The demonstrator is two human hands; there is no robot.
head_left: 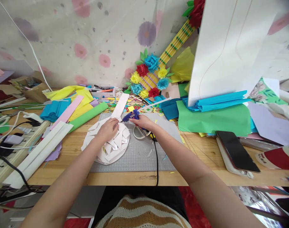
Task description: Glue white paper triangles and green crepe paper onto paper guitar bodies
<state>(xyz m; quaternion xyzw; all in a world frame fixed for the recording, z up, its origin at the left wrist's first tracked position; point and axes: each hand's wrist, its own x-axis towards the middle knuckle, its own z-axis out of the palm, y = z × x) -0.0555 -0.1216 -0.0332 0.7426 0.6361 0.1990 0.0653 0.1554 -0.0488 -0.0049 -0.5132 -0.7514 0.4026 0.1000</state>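
A white paper piece (108,144), round and built of folded flaps with a long white neck strip (120,106), lies on a grey cutting mat (139,155). My left hand (108,128) presses down on its top with fingers curled over the flaps. My right hand (142,121) is closed round a blue glue gun (131,116) whose nozzle points left at the joint between the round body and the strip. The gun's black cord (156,158) runs down over the mat to the table edge.
Scissors (139,132) lie under my right wrist. Coloured paper sheets and rolls pile up at left and right; a paper guitar with flowers (156,71) leans at the back. A phone (237,151) and a red-white cup (277,156) sit right. White strips (40,148) lie left.
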